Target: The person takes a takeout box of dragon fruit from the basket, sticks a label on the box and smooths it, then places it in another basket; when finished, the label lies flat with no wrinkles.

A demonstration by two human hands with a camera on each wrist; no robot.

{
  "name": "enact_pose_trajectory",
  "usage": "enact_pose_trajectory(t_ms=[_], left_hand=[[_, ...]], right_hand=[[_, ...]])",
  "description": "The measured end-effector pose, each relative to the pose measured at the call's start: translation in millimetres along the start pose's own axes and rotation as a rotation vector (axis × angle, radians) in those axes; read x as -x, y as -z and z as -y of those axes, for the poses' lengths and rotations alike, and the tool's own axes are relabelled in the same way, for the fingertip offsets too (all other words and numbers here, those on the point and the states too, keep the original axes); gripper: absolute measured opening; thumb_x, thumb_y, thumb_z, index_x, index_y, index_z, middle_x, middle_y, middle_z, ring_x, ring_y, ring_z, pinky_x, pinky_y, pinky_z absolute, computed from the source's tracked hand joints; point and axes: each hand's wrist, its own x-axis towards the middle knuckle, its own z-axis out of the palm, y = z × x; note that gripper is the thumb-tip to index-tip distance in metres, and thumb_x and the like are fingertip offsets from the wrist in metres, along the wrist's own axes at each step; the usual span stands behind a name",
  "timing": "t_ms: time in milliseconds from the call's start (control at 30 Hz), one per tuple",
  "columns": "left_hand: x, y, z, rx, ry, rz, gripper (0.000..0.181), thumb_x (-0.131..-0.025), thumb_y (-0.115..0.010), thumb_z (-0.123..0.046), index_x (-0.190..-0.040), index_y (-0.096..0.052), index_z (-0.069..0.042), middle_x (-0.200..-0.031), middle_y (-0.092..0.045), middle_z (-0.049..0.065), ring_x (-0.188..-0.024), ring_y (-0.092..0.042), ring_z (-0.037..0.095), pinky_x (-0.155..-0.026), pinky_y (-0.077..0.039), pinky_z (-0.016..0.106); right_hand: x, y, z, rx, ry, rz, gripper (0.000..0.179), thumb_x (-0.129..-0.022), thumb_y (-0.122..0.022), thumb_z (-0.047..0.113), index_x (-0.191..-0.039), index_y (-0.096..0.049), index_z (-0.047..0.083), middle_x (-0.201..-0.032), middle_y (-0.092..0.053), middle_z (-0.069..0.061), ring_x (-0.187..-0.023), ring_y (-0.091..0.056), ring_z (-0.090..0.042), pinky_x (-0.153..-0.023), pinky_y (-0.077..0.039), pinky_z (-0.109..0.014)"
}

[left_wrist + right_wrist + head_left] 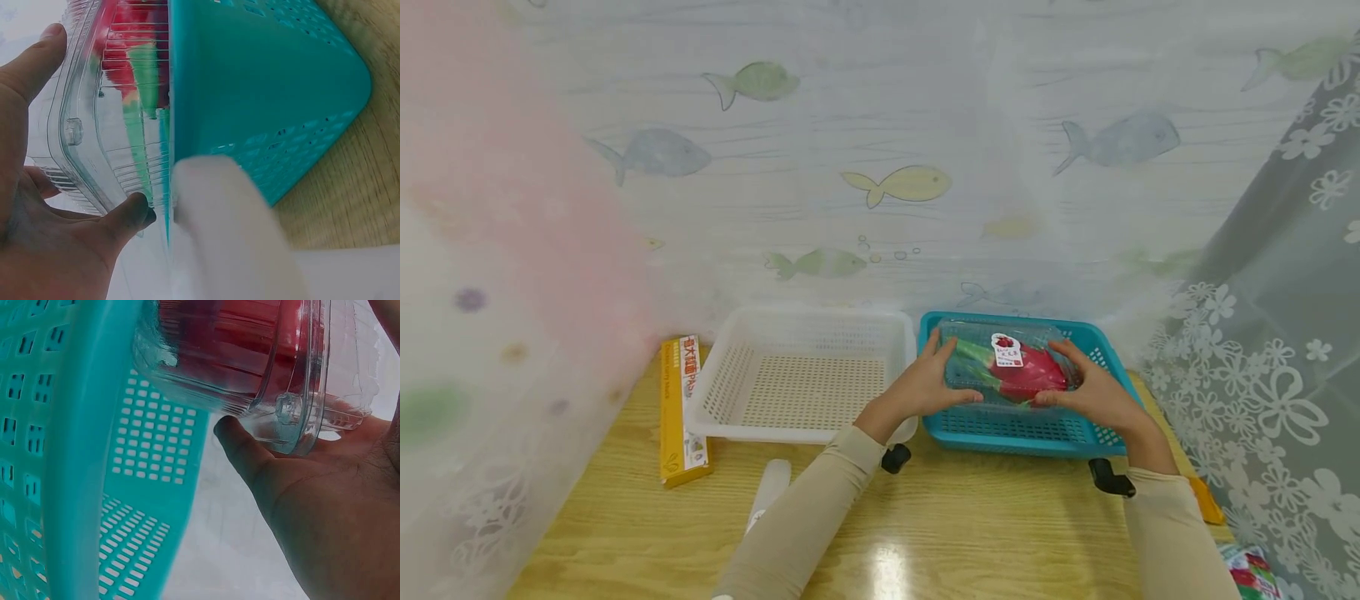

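Note:
A clear plastic clamshell box (964, 375) with a red and green dragon fruit (1030, 375) inside is at the top of the blue basket (1000, 446). On its lid is a white label (1007, 351). My left hand (928, 383) grips the box's left end, and my right hand (1097, 392) grips its right end. In the left wrist view the left hand (62, 244) has thumb and fingers around the box's rim. From the right wrist view, the box (212, 381) is over the basket's perforated inside, held by the right hand (331, 494).
A white basket (820, 433) stands left of the blue one. Beside it lies a yellow and white carton (681, 417). A white strip-like object (771, 487) is partly behind my left sleeve. An orange item (1207, 500) and a colourful packet (1251, 571) sit at the right edge.

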Motion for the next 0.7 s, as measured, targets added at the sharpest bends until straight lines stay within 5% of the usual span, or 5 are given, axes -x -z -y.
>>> enact_pose_trajectory(t_ms=[433, 700], left_hand=[[-1.5, 1.1, -3.6, -0.022, 0.025, 0.007, 0.102, -0.089, -0.074, -0.056, -0.165, -0.018, -0.016, -0.173, 0.006, 0.011, -0.147, -0.042, 0.037, -0.108, -0.049, 0.051], [-5.3, 0.4, -2.5, -0.006, 0.039, 0.024, 0.102, -0.089, -0.074, -0.055, -0.165, -0.018, -0.017, -0.173, 0.006, 0.012, -0.15, -0.038, 0.038, -0.11, -0.048, 0.052]], right_hand=[[-4.3, 0.7, -3.9, -0.005, -0.014, 0.022, 0.096, -0.096, -0.074, 0.027, -0.165, -0.009, 0.009, -0.164, -0.015, -0.037, -0.142, -0.034, -0.058, -0.095, -0.055, -0.058], [-9.7, 1.4, -8.0, 0.019, -0.021, 0.024, 0.097, -0.095, -0.074, 0.03, -0.164, -0.011, 0.008, -0.165, -0.012, -0.035, -0.144, -0.029, -0.059, -0.098, -0.052, -0.062]])
